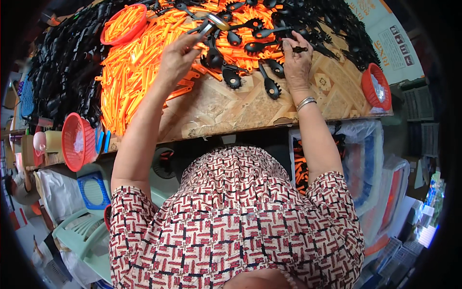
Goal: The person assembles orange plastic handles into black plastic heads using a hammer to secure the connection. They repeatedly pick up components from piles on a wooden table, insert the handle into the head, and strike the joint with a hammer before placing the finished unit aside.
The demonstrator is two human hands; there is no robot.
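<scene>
At the far middle of the table, my left hand [175, 62] has its fingertips closed at a shiny silver-and-gold piece [218, 22], whose exact kind I cannot make out. My right hand [297, 62], with a bracelet at the wrist, pinches a small black plastic piece [300, 49] between thumb and fingers. Between and around both hands lie several black spaghetti-server heads and spoon heads, among them a toothed server [272, 88] close to the right hand. A large heap of orange plastic handles [130, 82] spreads beneath and left of my left hand.
Black plastic parts are piled at far left [60, 72] and far right [356, 38]. Red baskets stand at the left edge [72, 144], on the orange heap [115, 41] and at the right edge [368, 89]. Two blue strips [103, 142] lie by the front-left edge. A green plastic chair [77, 236] is below left.
</scene>
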